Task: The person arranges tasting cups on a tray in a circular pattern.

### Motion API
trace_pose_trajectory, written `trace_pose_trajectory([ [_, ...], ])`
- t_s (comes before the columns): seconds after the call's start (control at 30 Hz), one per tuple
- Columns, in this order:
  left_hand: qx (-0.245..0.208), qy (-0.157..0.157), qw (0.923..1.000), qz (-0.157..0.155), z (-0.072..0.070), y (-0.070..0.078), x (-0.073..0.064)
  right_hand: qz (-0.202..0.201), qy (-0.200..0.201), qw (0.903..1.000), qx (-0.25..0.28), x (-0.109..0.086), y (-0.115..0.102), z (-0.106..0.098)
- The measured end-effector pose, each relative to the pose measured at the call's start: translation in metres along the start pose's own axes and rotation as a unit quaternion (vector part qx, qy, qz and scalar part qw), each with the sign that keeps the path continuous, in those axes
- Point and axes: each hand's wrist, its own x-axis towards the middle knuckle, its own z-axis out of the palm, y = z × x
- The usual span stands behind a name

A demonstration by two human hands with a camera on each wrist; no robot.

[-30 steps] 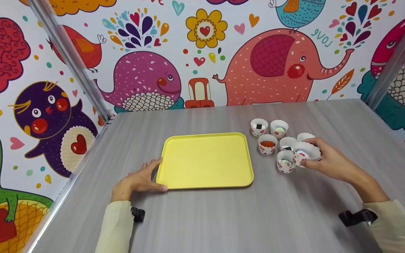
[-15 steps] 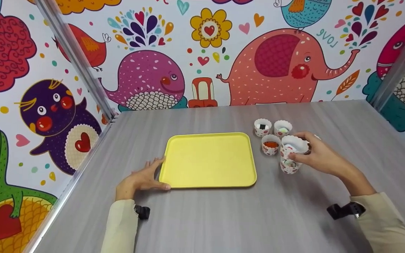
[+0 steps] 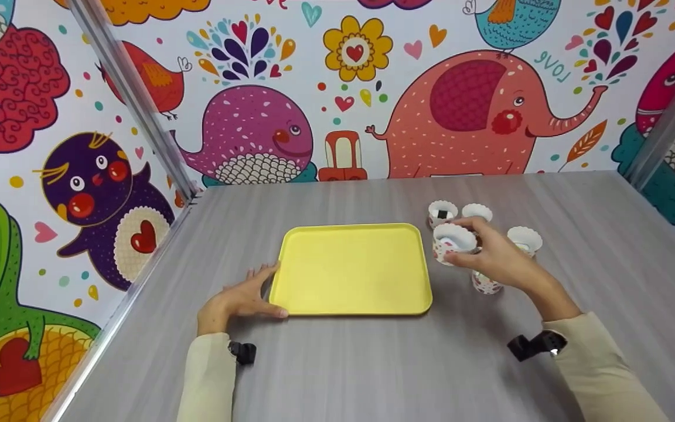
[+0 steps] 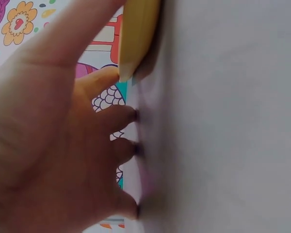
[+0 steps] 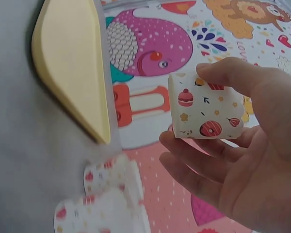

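A yellow rectangular tray (image 3: pixel 352 269) lies on the table. My left hand (image 3: pixel 246 296) is spread at its near left corner, the thumb on the front edge and the index finger at the left edge. In the left wrist view, the other fingertips rest on the table. My right hand (image 3: pixel 495 252) grips a paper baking cup (image 3: pixel 446 252) between thumb and fingers, just off the tray's right edge. It is white with a scalloped rim and printed cakes, seen as a patterned cup (image 5: pixel 206 104) in the right wrist view. Something white and pinkish shows inside.
Several similar cups stand right of the tray: one with a black square inside (image 3: pixel 437 220), one behind the hand (image 3: pixel 477 211), one farther right (image 3: pixel 524 237) and one nearer (image 3: pixel 487 283). The grey table (image 3: pixel 372 369) meets a cartoon-printed wall (image 3: pixel 349 135).
My right hand has moved left with the cup, from over the right-hand cups toward the tray, now covering the cup with orange contents. The left hand stays at the tray corner.
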Motion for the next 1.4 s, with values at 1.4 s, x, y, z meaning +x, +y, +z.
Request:
trace_pose_trajectory([
  [1.4, -0.026, -0.017, 0.9994, 0.015, -0.006, -0.001, 0.000, 0.033, 0.017, 0.9993, -0.008, 0.087, -0.052, 0.082],
])
